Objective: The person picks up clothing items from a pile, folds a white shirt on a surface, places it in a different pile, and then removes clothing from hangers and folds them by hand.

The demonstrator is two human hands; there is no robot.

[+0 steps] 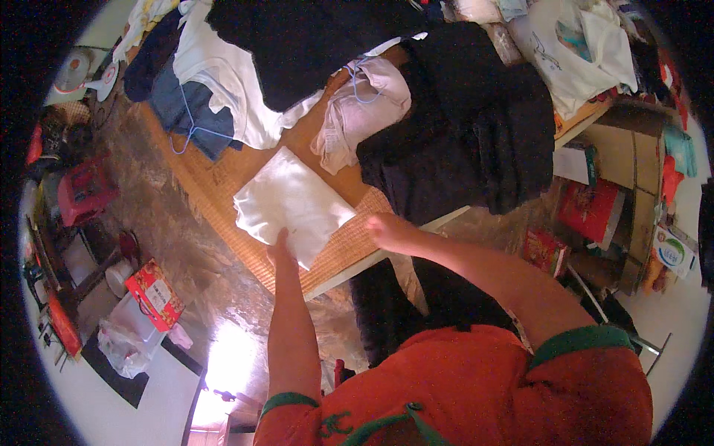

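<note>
A folded white cloth garment (295, 200) lies on the woven mat (357, 234) at the near corner of the table. My left hand (283, 249) touches its near left edge; whether the fingers grip the fabric cannot be told. My right hand (385, 231) is off the garment's right corner, above the mat, somewhat blurred, its fingers drawn together with nothing visible in them. Beyond the folded garment lie a white shirt (262, 122), a blue wire hanger (192, 131) over dark blue cloth (209, 120), and a bundled pale pink garment (368, 106) with another blue hanger.
Black clothing (463, 122) covers the table's right side and hangs over its edge. A white plastic bag (580, 50) sits at the far right, above cardboard boxes (608, 156). On the left floor stand a pink plastic stool (86, 189) and a red box (156, 295).
</note>
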